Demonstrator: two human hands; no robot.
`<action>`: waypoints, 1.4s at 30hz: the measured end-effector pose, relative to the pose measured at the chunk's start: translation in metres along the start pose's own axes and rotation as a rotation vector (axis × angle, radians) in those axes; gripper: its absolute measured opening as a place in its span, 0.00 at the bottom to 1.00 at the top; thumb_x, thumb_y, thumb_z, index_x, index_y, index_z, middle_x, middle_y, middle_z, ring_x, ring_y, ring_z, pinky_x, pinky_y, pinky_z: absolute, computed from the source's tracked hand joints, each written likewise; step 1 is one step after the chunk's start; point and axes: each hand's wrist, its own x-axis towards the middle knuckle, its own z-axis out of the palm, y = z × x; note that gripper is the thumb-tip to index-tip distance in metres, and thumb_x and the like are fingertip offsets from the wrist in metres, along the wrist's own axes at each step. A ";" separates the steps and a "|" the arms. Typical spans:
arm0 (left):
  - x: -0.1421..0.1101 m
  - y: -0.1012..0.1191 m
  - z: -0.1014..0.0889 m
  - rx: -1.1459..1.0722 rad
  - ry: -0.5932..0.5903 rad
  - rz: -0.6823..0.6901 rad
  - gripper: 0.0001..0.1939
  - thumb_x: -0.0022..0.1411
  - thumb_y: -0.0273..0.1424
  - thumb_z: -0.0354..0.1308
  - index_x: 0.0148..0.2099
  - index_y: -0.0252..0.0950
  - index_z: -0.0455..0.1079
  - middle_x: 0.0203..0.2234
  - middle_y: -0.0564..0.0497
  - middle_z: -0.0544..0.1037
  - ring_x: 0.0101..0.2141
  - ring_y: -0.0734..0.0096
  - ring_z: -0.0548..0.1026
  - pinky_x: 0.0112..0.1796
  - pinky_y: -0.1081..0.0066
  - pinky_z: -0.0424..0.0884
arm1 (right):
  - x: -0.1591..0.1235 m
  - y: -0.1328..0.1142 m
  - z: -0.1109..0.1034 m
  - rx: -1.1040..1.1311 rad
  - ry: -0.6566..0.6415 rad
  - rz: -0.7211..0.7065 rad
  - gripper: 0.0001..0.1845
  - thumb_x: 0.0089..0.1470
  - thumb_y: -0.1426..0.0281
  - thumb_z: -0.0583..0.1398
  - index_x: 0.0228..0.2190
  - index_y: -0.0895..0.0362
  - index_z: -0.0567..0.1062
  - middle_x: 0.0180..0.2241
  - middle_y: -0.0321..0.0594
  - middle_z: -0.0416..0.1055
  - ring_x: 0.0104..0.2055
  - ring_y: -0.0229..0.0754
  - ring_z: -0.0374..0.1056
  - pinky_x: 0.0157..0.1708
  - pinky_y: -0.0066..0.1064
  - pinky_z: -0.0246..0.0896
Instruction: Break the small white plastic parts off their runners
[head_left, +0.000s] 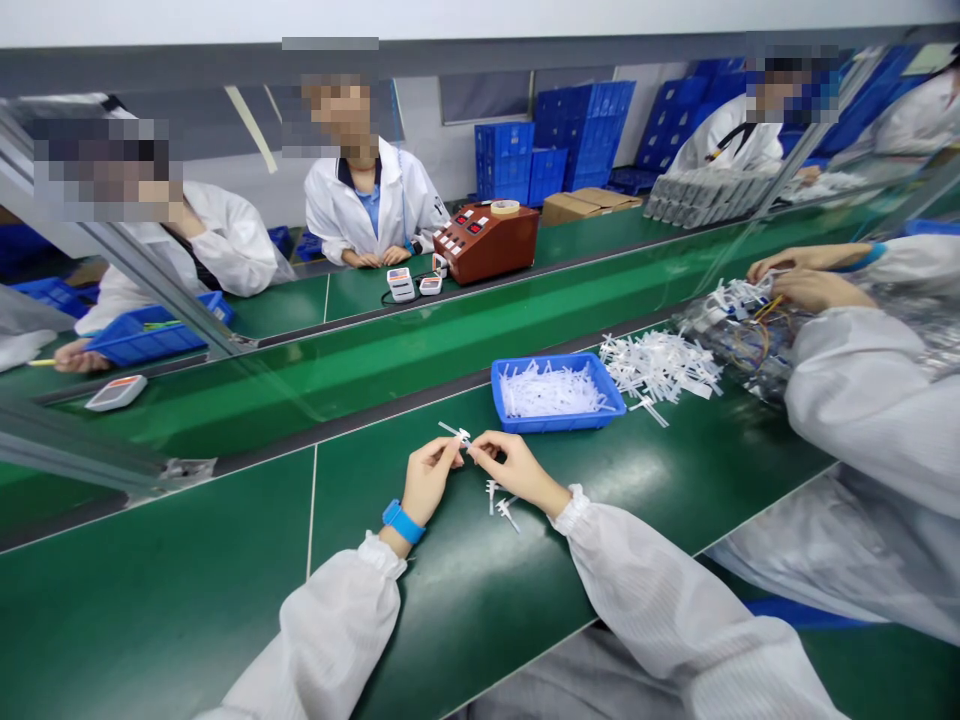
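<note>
Both arms wear loose white sleeves, the left sleeve [322,630] and the right sleeve [667,590], in thin, creased cloth with fine lines woven through it. Each narrows at its far end to a gathered, ruffled cuff. A bright blue band [405,523] with a small squarish block circles the left wrist. The left hand [429,480] and right hand [523,470] are bare.

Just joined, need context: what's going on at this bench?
The person's left hand and right hand hold a small white part between them. A few similar pieces lie on the green bench, near the right hand. Beyond sit a blue tray of white strips and, to its right, a white heap.
</note>
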 end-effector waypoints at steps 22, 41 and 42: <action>0.003 0.002 -0.003 0.039 -0.059 -0.001 0.16 0.59 0.41 0.56 0.29 0.34 0.73 0.18 0.54 0.70 0.23 0.73 0.68 0.29 0.73 0.66 | 0.000 0.001 -0.002 -0.062 -0.005 -0.034 0.14 0.58 0.63 0.54 0.28 0.59 0.73 0.27 0.38 0.70 0.28 0.36 0.62 0.28 0.27 0.57; 0.003 0.000 -0.001 0.027 -0.059 -0.008 0.14 0.58 0.41 0.58 0.31 0.34 0.74 0.19 0.54 0.71 0.23 0.73 0.68 0.30 0.73 0.67 | 0.001 0.003 -0.001 -0.073 0.009 -0.050 0.13 0.58 0.65 0.54 0.27 0.59 0.72 0.27 0.38 0.70 0.28 0.36 0.63 0.29 0.27 0.58; 0.003 0.000 -0.001 0.028 -0.060 -0.010 0.15 0.58 0.41 0.58 0.31 0.34 0.74 0.19 0.54 0.71 0.23 0.73 0.69 0.29 0.73 0.68 | 0.001 0.003 0.000 -0.076 0.010 -0.051 0.13 0.58 0.65 0.54 0.27 0.59 0.72 0.27 0.38 0.70 0.28 0.36 0.63 0.29 0.27 0.58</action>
